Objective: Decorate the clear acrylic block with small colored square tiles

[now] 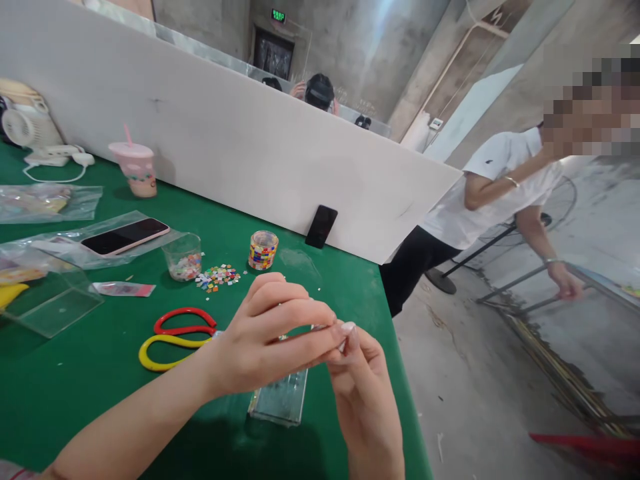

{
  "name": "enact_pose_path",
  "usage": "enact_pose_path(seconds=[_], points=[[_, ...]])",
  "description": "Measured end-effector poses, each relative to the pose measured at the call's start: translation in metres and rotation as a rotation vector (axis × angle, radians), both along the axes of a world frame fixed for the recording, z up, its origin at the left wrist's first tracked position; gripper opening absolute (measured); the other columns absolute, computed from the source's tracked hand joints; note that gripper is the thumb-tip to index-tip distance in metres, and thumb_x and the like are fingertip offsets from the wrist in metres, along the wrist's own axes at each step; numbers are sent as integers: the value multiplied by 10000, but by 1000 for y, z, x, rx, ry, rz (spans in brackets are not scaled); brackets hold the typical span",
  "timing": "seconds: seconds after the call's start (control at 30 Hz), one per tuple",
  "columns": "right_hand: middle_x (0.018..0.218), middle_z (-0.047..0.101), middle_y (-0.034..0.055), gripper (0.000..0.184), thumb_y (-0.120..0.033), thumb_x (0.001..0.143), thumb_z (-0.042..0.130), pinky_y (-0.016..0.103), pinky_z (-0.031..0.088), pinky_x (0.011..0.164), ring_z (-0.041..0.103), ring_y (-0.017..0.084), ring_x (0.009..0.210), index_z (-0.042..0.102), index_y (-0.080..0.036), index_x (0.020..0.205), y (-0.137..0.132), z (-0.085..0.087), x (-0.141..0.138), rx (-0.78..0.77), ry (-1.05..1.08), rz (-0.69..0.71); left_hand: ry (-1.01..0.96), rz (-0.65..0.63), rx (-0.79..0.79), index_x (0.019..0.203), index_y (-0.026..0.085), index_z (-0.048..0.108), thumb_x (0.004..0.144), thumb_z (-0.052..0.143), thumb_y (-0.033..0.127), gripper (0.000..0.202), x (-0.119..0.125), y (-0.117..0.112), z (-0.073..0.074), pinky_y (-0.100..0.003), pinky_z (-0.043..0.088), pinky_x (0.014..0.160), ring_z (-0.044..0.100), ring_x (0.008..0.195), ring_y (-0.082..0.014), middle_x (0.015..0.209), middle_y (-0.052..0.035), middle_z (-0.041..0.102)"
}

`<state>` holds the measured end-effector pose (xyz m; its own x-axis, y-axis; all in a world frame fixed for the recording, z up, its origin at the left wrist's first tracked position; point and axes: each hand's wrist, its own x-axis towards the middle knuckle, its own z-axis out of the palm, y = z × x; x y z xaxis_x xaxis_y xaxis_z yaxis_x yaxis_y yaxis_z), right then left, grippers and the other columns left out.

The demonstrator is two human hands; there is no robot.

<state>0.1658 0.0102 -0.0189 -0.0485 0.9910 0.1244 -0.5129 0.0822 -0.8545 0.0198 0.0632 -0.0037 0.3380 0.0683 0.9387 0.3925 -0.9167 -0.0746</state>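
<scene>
Pinching fingertip to fingertip, left hand (270, 343) against right hand (363, 393), above a clear block (280, 403) on the green desk (75, 387). Cannot tell what either clenched grip pinches.

Head-worn view, tilted — close above green table (100, 373), facing forward-down

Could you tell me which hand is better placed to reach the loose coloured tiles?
Probably the left: the left hand sits nearer the loose tiles; the right hand is farther, by the table edge.
</scene>
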Motion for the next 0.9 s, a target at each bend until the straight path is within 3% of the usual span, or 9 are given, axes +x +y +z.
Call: enact_pose_path(seconds=[0.27, 0.4, 0.5, 0.6, 0.73, 0.9], points=[[617, 617, -31, 219, -433, 760, 795, 201, 496, 649, 557, 95, 625, 766, -237, 668, 6, -2, 3, -34, -26, -93, -55, 33, -65, 923, 181, 635, 975, 559, 310, 159, 0, -2, 2, -325, 488, 722, 557, 798, -171, 843, -49, 631], [708, 682, -1, 236, -464, 739, 802, 214, 515, 686, 618, 121, 705, 775, -239, 673, 7, -1, 4, -76, -35, -109, -38, -50, -148, 777, 188, 483, 993, 480, 460, 347, -1, -7, 7, -255, 437, 574, 459, 596, -116, 632, 22, 516], [757, 701, -3, 192, -443, 680, 848, 224, 519, 696, 623, 123, 713, 780, -264, 681, 8, -1, 3, -113, -13, -126, 140, -88, -226, 735, 196, 452, 1049, 324, 412, 402, 3, -12, 8, -243, 359, 467, 420, 488, -105, 538, 44, 496], [776, 674, -7, 222, -459, 641, 865, 234, 514, 694, 610, 126, 723, 771, -259, 641, 9, -1, 3, -125, -18, -149, 206, -47, -281, 754, 183, 503, 1061, 302, 338, 398, 8, -13, 4, -244, 359, 453, 482, 484, -103, 568, 37, 558], [787, 641, -6, 254, -480, 673, 837, 244, 496, 709, 585, 132, 751, 757, -251, 598, 10, -2, 2, -94, -84, -171, 222, 5, -347, 808, 172, 556, 1058, 307, 284, 371, 10, -10, -2, -246, 372, 455, 531, 489, -105, 606, 35, 614], [848, 663, 16, 275, -538, 774, 738, 274, 481, 784, 583, 156, 830, 808, -274, 743, 9, -5, 1, -42, -162, -223, 195, 31, -355, 846, 174, 569, 1052, 331, 252, 324, 10, -9, -4, -246, 367, 456, 536, 495, -99, 620, 50, 629]])
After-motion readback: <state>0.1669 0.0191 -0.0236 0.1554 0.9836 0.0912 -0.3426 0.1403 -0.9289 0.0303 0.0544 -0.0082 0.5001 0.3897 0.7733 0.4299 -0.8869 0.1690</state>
